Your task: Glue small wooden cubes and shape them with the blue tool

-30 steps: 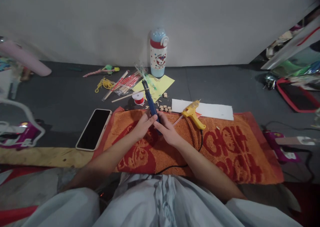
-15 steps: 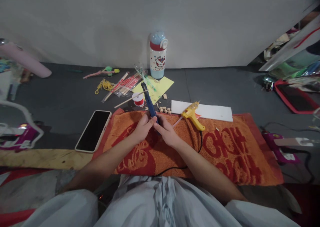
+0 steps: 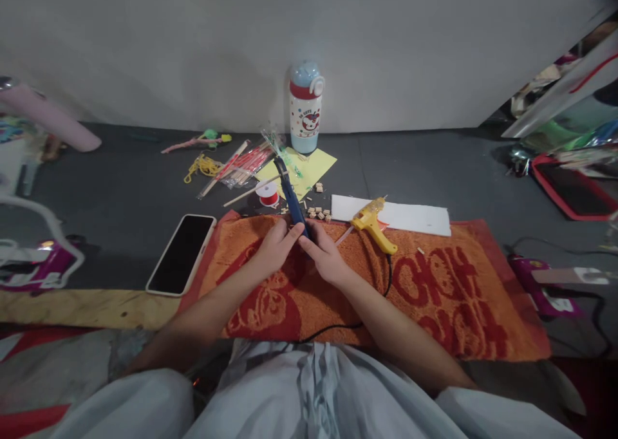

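My left hand (image 3: 273, 248) and my right hand (image 3: 324, 254) meet over the orange towel (image 3: 434, 284), both closed around the lower end of a blue-handled tool (image 3: 290, 194). The tool points up and away from me, its dark tip near the yellow paper (image 3: 316, 162). What exactly the fingertips press on is too small to make out. A yellow glue gun (image 3: 371, 221) lies just right of my right hand, its black cord running back under my forearm.
A phone (image 3: 181, 253) lies face up left of the towel. Behind are a red thread spool (image 3: 267, 192), small wooden pieces (image 3: 318, 211), sticks and straws (image 3: 241, 165), a white sheet (image 3: 405, 215) and a water bottle (image 3: 305, 107) by the wall. Clutter sits at both sides.
Hands and tool stay almost in place; the view has shifted slightly and the tool's tip tilts a little.
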Motion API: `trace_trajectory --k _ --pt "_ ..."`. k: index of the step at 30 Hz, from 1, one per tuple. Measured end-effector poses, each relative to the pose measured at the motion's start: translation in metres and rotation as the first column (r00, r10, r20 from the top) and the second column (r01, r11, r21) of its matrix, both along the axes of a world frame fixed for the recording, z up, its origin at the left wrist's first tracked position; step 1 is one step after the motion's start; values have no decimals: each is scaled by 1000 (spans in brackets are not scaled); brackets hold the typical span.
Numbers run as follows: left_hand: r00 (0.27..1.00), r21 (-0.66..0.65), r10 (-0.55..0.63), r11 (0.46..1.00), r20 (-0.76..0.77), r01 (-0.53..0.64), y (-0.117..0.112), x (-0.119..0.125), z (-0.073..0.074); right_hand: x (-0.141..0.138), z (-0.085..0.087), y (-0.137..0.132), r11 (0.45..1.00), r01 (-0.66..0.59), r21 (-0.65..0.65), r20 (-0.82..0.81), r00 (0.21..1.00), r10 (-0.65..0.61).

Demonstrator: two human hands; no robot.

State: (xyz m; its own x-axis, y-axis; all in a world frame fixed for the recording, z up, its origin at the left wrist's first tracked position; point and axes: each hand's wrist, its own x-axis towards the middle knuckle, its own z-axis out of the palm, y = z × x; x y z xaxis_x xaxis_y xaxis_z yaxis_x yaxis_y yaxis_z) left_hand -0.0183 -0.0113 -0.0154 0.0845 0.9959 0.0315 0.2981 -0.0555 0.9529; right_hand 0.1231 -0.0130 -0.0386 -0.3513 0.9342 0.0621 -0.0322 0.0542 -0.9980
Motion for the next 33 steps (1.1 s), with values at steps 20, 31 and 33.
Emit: trace_trajectory --k 20,31,33 --pt "665 372 377 915 -645 -158 21 -46 22 8 11 0 999 17 51 217 976 -28" --pt "920 136 260 964 -294 -229 14 -26 19 5 7 -1 1000 3 -25 185 983 2" --pt "934 82 234 972 -269 -220 14 -27 19 5 8 -1 999 -13 -44 111 994 18"
